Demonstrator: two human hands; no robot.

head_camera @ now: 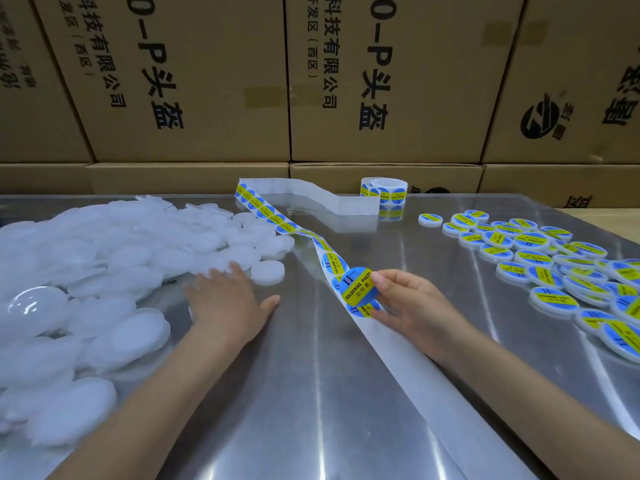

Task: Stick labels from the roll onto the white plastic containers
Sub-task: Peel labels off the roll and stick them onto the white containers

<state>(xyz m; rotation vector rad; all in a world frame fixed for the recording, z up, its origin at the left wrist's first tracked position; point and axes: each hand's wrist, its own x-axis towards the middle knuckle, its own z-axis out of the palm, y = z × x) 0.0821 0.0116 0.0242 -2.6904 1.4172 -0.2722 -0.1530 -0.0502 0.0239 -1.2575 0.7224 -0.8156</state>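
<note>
Where cardboard boxes (207, 77) wall it, the steel table (311, 393) gleams.

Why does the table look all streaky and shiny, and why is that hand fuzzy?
Head view: the steel table mirrors overhead light as pale streaks; the left hand blurs from motion; the wide lens bends the cardboard boxes.

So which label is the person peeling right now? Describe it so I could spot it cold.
Start at the label roll standing at the far edge of the steel table and follow its strip toward the camera. Where the printed stickers end, the right hand pinches one round blue-and-yellow label. Unlike its flat neighbours, it is lifted off the backing and reads SOLDERING PASTE.
</note>
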